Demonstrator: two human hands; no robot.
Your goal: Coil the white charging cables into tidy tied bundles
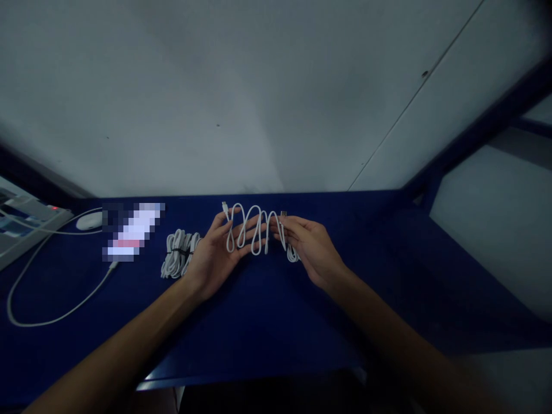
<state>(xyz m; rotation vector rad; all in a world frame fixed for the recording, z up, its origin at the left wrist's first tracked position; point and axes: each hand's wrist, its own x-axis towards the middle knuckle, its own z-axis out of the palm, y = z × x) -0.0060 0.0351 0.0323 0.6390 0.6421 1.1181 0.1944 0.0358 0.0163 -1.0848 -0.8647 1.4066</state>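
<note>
In the head view, we hold 1 loosely coiled white cable (pixel 256 253) between our 2 hands, over the blue worktop (pixel 276 322). Our left hand (pixel 211 256) pinches it by the slim plug (pixel 225 207); our right hand (pixel 314 247) grips it near the wider plug (pixel 283 213). Tied white bundles (pixel 176 257) lie just beside our left hand.

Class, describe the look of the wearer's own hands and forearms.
The left hand and right hand are ungloved. Both forearms are bare, with no sleeves in view. No watch or bracelet shows on either wrist.
</note>
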